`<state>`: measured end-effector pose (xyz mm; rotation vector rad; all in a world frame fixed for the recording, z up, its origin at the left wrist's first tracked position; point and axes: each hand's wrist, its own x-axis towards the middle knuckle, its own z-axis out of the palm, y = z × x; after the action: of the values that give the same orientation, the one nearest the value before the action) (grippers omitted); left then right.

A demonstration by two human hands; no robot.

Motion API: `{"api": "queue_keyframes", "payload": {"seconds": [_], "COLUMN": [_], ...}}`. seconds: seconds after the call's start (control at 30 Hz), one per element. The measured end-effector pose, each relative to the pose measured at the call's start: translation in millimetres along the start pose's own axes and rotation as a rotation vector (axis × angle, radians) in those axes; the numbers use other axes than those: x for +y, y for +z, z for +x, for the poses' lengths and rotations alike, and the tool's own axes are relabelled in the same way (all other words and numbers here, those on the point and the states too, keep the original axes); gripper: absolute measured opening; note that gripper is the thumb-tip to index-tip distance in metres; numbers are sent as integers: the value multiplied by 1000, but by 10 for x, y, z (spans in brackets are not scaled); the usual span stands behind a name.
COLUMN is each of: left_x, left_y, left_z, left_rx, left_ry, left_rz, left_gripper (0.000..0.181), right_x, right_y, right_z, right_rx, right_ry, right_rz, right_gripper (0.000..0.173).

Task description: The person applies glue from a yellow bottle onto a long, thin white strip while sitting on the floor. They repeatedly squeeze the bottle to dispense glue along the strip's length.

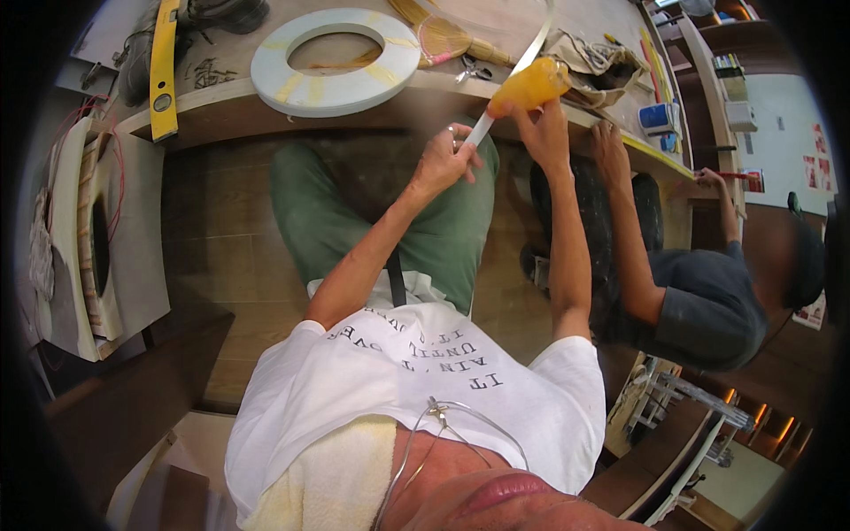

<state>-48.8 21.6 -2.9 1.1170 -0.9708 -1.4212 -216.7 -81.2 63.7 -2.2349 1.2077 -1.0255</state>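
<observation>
A thin white strip, like edge banding (478,131), runs from my left hand (446,159) up past the bench edge. My left thumb and fingers are closed on the strip's near end. My right hand (546,136) grips a yellow-orange plastic bottle (531,85), tilted with its narrow reddish end down against the strip. Both hands are just in front of the workbench edge, over my knee. On the bench to the left lies a large flat white coil with tape across it (269,66). Small scissors (473,69) lie behind the strip.
A yellow spirit level (163,73) juts over the bench edge at the left, near dark shoes (136,63). A straw broom (441,36), a canvas bag (591,66) and a blue-and-white container (657,119) are on the bench. A co-worker (704,299) is close at the right.
</observation>
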Motion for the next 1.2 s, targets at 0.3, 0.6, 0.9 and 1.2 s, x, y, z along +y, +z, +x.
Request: {"api": "queue_keyframes", "payload": {"seconds": [0.3,0.6,0.9,1.2], "left_x": [-4,-3,-76,-91], "left_y": [-22,-6,-7,-11], "left_z": [6,55,95,119], "left_rx": [-34,-5,-18,-25], "left_ry": [-20,16,29,31], "left_rz": [-15,28,-25,-12], "left_gripper": [36,31,32,33], "right_x": [-134,-28,-118,-137], "right_y": [-130,-194,18,-47], "right_z": [-39,-52,-43,55], "right_rx": [4,64,69,21], "right_ry": [43,72,34,25], "right_rz": [-32,272,88,-66], "right_gripper": [50,42,44,48]}}
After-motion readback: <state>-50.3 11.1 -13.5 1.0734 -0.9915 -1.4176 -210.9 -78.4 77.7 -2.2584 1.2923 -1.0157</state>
